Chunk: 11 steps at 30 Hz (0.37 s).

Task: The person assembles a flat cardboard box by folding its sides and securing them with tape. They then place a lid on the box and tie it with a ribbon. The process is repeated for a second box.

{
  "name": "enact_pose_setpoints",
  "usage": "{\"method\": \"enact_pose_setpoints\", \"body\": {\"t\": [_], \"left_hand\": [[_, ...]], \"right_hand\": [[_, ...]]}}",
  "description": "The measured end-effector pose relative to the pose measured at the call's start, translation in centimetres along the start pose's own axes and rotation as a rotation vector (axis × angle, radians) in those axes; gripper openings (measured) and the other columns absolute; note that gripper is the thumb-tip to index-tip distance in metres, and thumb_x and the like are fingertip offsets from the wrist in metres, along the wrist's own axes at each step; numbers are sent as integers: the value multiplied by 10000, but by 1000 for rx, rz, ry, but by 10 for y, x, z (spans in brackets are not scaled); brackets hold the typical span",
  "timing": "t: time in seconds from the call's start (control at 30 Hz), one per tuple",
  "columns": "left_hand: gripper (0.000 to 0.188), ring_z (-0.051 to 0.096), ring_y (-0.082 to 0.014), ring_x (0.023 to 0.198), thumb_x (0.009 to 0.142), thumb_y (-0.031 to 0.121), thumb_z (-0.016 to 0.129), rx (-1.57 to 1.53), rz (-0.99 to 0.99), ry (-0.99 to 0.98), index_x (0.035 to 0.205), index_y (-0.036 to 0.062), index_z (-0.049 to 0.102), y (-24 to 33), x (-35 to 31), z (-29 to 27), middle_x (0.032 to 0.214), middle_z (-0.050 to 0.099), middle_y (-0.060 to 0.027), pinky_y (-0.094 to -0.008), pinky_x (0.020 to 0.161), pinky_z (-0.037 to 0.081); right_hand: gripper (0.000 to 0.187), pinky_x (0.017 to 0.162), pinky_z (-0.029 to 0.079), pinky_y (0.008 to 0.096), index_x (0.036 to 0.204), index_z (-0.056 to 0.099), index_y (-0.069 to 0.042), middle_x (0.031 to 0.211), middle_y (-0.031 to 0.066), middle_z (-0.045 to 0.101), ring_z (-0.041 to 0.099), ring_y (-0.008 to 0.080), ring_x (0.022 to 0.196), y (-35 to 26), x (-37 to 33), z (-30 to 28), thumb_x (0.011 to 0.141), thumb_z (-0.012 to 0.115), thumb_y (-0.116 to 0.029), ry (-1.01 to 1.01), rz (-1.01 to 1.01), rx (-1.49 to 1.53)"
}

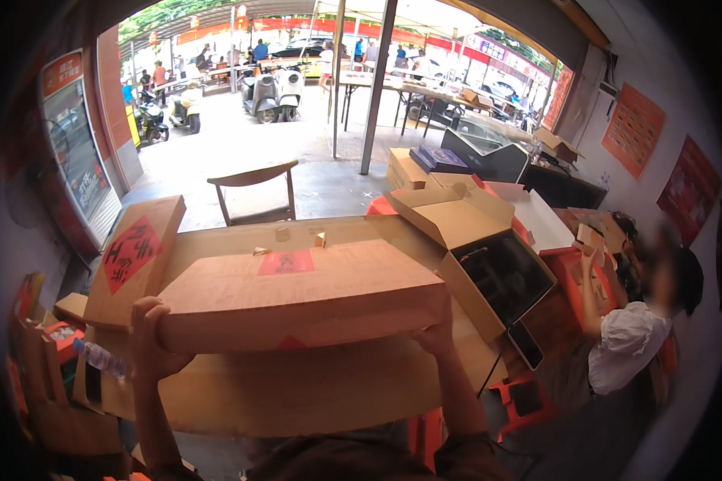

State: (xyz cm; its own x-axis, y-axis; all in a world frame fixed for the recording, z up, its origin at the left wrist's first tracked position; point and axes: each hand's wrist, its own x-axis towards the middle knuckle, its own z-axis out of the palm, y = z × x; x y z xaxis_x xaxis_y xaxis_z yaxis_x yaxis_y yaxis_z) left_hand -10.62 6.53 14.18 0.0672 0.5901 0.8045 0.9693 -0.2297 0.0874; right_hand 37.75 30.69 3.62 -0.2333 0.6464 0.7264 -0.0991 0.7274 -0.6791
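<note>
A large, flat brown cardboard box [297, 301] with a red label on top is held up in front of me, tilted above the brown table. My left hand [156, 345] grips its left end, fingers curled over the near corner. At the right end my right hand [435, 333] clasps the near corner, with its fingers partly hidden. Left of the box stands another flat carton [132, 260] with a red diamond label. A few small folded cardboard pieces [282, 234] lie beyond the box. To its right an open carton [477, 309] shows a dark inside.
A phone-like tablet [525, 345] rests by the table's right edge, near a seated person [630, 345] handling a small box. A clear plastic bottle [103, 359] is at the left. Beyond the table [329, 401] are a wooden chair [253, 178] and a metal post [377, 96].
</note>
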Motion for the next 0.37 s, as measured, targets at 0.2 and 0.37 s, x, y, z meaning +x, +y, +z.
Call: {"method": "enact_pose_setpoints", "body": {"t": [0.2,0.37], "left_hand": [[707,593,-418,1069,604,193,889,-30,69,26,1208,105,531,-29,-44,39,1180,577,-180,-543,889,502],[708,587,-420,1138,632,214,876,12,87,-28,1239,124,523,-24,-33,44,1208,565,-185,-612,1124,406]], "right_hand": [[1139,1222,338,564,1628,304,-13,1653,238,379,414,381,1517,15,-10,-8,784,905,-488,-112,-264,-306],[1029,1238,316,573,1643,306,-65,1673,237,358,395,428,1525,18,15,-35,861,834,-474,-253,-472,-490]]}}
